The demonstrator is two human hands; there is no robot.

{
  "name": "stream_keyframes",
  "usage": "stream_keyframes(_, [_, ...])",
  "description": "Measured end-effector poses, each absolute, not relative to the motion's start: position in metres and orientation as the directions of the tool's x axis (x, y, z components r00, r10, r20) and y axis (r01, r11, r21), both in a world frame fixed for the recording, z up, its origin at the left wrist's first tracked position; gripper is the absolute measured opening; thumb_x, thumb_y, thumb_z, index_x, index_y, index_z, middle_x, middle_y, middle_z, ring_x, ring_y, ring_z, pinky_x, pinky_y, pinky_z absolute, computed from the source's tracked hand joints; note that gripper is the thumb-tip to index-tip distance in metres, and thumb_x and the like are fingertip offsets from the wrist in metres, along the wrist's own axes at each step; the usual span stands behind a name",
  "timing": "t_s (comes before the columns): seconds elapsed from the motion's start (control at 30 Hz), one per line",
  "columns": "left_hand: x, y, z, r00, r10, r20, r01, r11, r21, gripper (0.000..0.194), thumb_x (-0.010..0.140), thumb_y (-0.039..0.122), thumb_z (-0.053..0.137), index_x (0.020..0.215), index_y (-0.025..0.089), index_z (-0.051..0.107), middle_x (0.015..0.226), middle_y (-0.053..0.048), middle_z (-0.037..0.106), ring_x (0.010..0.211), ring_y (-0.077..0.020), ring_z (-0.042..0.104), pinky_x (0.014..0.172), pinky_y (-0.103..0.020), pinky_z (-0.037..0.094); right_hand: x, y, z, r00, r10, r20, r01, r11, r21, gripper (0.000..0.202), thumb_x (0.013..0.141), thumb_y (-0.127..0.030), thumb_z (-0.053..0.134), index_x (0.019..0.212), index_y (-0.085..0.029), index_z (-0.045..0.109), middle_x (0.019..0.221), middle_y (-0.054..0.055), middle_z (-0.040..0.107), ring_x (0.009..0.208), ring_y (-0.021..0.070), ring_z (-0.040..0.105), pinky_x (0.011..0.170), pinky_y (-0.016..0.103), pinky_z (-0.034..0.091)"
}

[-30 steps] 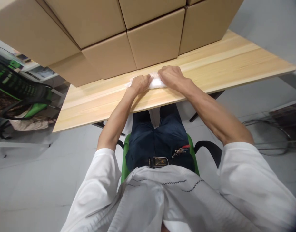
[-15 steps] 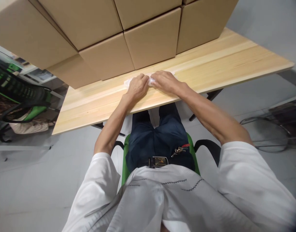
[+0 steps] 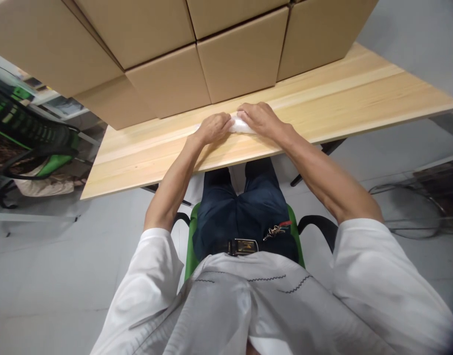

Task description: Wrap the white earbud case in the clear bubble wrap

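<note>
Both hands, left hand [image 3: 212, 128] and right hand [image 3: 261, 119], pinch a small crumpled white translucent bag [image 3: 242, 125].

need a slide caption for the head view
Both hands, left hand and right hand, press a white bundle on the wooden table.

White item [image 3: 242, 125]: lying mostly under the left hand [image 3: 212, 129] and right hand [image 3: 261, 120]; kind not telling.
Fingertips of both hands: curling out of sight on the item.
Cardboard boxes [image 3: 167, 54]: running off the frame at 12 o'clock.
Table [image 3: 359, 98]: legs hiding beneath the top.
Green chair [image 3: 30, 143]: being cut off at 9 o'clock.
Clutter at 3 o'clock: blurring.
</note>
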State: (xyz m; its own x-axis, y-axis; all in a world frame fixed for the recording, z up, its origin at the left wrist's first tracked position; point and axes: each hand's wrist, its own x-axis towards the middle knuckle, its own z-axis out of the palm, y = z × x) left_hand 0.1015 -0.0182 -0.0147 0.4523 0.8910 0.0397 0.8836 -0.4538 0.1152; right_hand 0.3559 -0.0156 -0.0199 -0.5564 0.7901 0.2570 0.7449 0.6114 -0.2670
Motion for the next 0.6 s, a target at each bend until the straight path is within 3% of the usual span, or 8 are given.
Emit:
stream_keyframes(0.2, [0.099,-0.006,-0.020,0.436,0.899,0.051,0.888,-0.439,0.139,0.052,0.135,0.050,0.044,0.133,0.018,0.085,0.140,-0.024,0.089,0.146,-0.0428,0.081,0.132,-0.054,0.056,0.357,-0.036,-0.026,-0.547,0.815,0.194,0.773,0.580,-0.257,0.060,0.131,-0.055,0.056,0.173,-0.018,0.076,0.168,0.026,0.085,0.146,0.0480,0.080,0.122,0.055,0.054])
stream_keyframes(0.37, [0.096,-0.002,-0.020,0.434,0.898,0.072,0.881,-0.440,0.174,0.049,0.133,0.054,0.050,0.128,0.021,0.087,0.127,-0.020,0.087,0.141,-0.0452,0.082,0.128,-0.058,0.058,0.357,-0.023,-0.028,-0.568,0.798,0.202,0.749,0.603,-0.275,0.056,0.131,-0.056,0.052,0.159,-0.020,0.084,0.153,0.023,0.090,0.138,0.0459,0.080,0.116,0.054,0.057])
stream_keyframes(0.5, [0.095,-0.022,-0.013,0.376,0.917,0.133,0.896,-0.396,0.198,0.055,0.133,0.058,0.047,0.154,0.024,0.085,0.147,-0.023,0.088,0.151,-0.0448,0.079,0.134,-0.059,0.057,0.356,-0.017,-0.022,-0.567,0.807,0.163,0.755,0.589,-0.288,0.054,0.132,-0.053,0.052,0.154,-0.018,0.087,0.150,0.023,0.091,0.138,0.0440,0.081,0.116,0.051,0.056])
stream_keyframes(0.6, [0.099,-0.043,-0.008,0.371,0.898,0.238,0.894,-0.415,0.171,0.060,0.133,0.057,0.048,0.177,0.025,0.074,0.173,-0.025,0.080,0.168,-0.0462,0.071,0.148,-0.064,0.047,0.354,-0.015,-0.017,-0.564,0.813,0.143,0.760,0.579,-0.297,0.055,0.133,-0.047,0.046,0.148,-0.017,0.089,0.147,0.022,0.092,0.136,0.0409,0.083,0.114,0.048,0.057])
